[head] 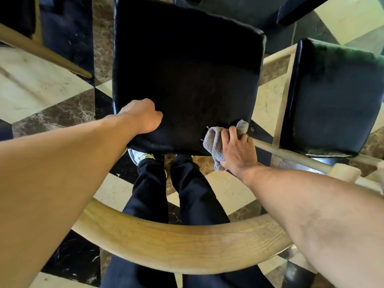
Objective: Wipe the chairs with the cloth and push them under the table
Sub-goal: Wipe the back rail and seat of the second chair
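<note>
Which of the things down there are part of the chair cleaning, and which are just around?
Part of the job:
- grey cloth, bunched in the right hand
- black seat, gripped at its near edge by the left hand
- curved wooden backrest
- second chair

Just around:
- chequered floor
- white shoe

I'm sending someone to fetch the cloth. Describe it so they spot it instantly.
Find the big black chair seat in the middle. At its near right corner, the right hand grips the cloth. It is the only grey, fuzzy, crumpled thing among smooth black cushions and pale wood.
</note>
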`<state>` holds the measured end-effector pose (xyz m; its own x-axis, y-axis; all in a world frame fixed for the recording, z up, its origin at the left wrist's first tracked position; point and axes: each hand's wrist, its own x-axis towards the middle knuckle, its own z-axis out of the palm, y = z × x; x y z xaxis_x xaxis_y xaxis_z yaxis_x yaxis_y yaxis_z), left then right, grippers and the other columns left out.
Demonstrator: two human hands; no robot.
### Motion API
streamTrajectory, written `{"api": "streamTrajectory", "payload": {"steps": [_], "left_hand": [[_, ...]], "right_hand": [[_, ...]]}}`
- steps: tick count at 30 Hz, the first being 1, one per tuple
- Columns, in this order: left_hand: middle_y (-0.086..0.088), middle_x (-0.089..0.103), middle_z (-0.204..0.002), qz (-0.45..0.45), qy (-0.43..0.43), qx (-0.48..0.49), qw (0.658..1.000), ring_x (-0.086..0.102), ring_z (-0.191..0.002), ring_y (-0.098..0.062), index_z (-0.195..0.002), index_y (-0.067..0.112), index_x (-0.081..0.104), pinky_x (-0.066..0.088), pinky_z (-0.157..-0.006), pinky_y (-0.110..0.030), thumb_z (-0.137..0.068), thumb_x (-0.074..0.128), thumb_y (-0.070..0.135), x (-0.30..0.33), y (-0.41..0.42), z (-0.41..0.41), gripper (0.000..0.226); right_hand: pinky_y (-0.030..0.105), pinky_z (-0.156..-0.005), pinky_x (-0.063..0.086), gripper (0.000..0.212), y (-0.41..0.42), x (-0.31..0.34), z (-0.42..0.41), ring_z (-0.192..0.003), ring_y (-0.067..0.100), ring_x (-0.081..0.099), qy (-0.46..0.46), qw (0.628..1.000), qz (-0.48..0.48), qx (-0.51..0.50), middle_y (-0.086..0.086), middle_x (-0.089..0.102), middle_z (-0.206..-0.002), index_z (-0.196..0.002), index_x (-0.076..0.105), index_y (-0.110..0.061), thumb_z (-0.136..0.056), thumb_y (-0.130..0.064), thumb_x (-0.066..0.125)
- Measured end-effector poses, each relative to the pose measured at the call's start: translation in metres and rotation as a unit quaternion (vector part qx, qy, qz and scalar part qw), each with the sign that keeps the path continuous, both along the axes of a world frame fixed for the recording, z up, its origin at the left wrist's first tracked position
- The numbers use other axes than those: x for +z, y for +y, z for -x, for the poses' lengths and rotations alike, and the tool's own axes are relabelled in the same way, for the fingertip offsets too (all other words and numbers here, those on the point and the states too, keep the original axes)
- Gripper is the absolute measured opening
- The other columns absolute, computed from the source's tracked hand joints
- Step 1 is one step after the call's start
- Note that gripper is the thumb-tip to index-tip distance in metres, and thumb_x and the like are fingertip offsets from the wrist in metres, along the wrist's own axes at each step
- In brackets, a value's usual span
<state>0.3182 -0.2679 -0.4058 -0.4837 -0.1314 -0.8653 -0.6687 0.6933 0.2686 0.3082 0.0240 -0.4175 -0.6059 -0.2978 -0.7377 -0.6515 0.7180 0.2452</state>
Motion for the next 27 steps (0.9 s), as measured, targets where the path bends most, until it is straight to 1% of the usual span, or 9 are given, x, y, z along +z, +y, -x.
{"api": "streamTrajectory", "payload": {"steps": [3,5,8,11,14,17,19,23,27], "left_hand": [[-0.010,0.059,-0.088,0.005,0.004,-0.009,1.000,0.060,-0.078,-0.029,-0.094,0.010,0.062,0.047,-0.065,-0.036,-0.099,0.046,0.034,-0.001,0.001,-0.002,0.029],[-0.010,0.059,-0.088,0.008,0.005,-0.016,1.000,0.060,-0.077,-0.029,-0.091,0.011,0.061,0.045,-0.059,-0.034,-0.099,0.045,0.034,-0.002,0.000,-0.004,0.029],[-0.010,0.058,-0.087,0.012,0.003,-0.017,1.000,0.060,-0.074,-0.029,-0.092,0.011,0.060,0.046,-0.057,-0.033,-0.100,0.045,0.035,-0.005,-0.002,-0.008,0.029],[-0.008,0.057,-0.088,0.015,0.003,-0.015,1.000,0.060,-0.076,-0.028,-0.096,0.012,0.061,0.048,-0.063,-0.036,-0.100,0.045,0.035,-0.008,-0.001,-0.009,0.028],[-0.008,0.058,-0.086,0.014,0.005,-0.016,1.000,0.061,-0.077,-0.028,-0.093,0.012,0.061,0.050,-0.064,-0.036,-0.099,0.045,0.034,-0.012,0.004,-0.008,0.028],[-0.008,0.061,-0.082,0.023,0.051,0.001,0.998,0.062,-0.071,-0.027,-0.085,0.013,0.062,0.050,-0.058,-0.034,-0.097,0.045,0.032,-0.015,0.013,-0.007,0.029],[-0.007,0.061,-0.077,0.041,0.099,0.008,0.994,0.061,-0.065,-0.025,-0.079,0.014,0.061,0.046,-0.052,-0.031,-0.097,0.044,0.032,-0.017,0.018,-0.006,0.031],[-0.004,0.059,-0.070,0.058,0.155,0.032,0.986,0.058,-0.059,-0.022,-0.069,0.017,0.055,0.038,-0.048,-0.027,-0.097,0.045,0.032,-0.022,0.021,-0.001,0.034],[-0.004,0.058,-0.069,0.078,0.162,0.034,0.983,0.057,-0.058,-0.022,-0.068,0.016,0.056,0.036,-0.047,-0.028,-0.095,0.046,0.032,-0.026,0.017,-0.002,0.033]], "right_hand": [[0.067,-0.114,0.029,0.110,0.001,-0.007,-0.016,-0.138,0.061,0.031,0.018,1.000,-0.016,0.017,0.021,0.013,-0.161,-0.156,0.009,-0.007,-0.081,-0.050,0.076],[0.076,-0.116,0.011,0.126,0.002,-0.011,-0.014,-0.146,0.064,0.005,0.022,0.999,-0.016,0.018,0.021,-0.011,-0.167,-0.160,-0.008,-0.011,-0.078,-0.060,0.075],[0.080,-0.113,0.008,0.147,0.006,-0.019,0.002,-0.145,0.065,-0.008,0.007,0.998,0.005,0.060,0.024,-0.028,-0.163,-0.159,-0.018,-0.015,-0.063,-0.079,0.073],[0.075,-0.116,0.010,0.151,0.012,-0.025,0.011,-0.145,0.065,-0.010,-0.025,0.992,0.035,0.122,0.028,-0.027,-0.162,-0.159,-0.013,-0.007,-0.060,-0.082,0.072],[0.068,-0.119,0.015,0.138,0.008,-0.032,0.006,-0.145,0.065,-0.006,-0.036,0.982,0.064,0.175,0.035,-0.018,-0.161,-0.158,-0.003,0.005,-0.071,-0.073,0.072],[0.066,-0.120,0.016,0.089,-0.002,-0.047,-0.005,-0.147,0.062,-0.003,-0.045,0.945,0.148,0.290,0.036,-0.009,-0.162,-0.157,0.007,0.008,-0.098,-0.036,0.057],[0.063,-0.123,0.016,0.071,-0.006,-0.056,-0.008,-0.149,0.059,-0.002,-0.036,0.915,0.183,0.358,0.035,-0.009,-0.163,-0.157,0.009,0.008,-0.104,-0.016,0.049],[0.059,-0.123,0.019,0.069,-0.011,-0.063,-0.006,-0.152,0.052,0.003,-0.025,0.903,0.231,0.362,0.030,0.000,-0.166,-0.156,0.011,0.009,-0.103,-0.007,0.051],[0.059,-0.125,0.014,0.072,-0.019,-0.067,-0.007,-0.156,0.042,0.002,-0.057,0.884,0.294,0.359,0.021,0.000,-0.169,-0.160,0.009,-0.002,-0.103,-0.014,0.050]]}}
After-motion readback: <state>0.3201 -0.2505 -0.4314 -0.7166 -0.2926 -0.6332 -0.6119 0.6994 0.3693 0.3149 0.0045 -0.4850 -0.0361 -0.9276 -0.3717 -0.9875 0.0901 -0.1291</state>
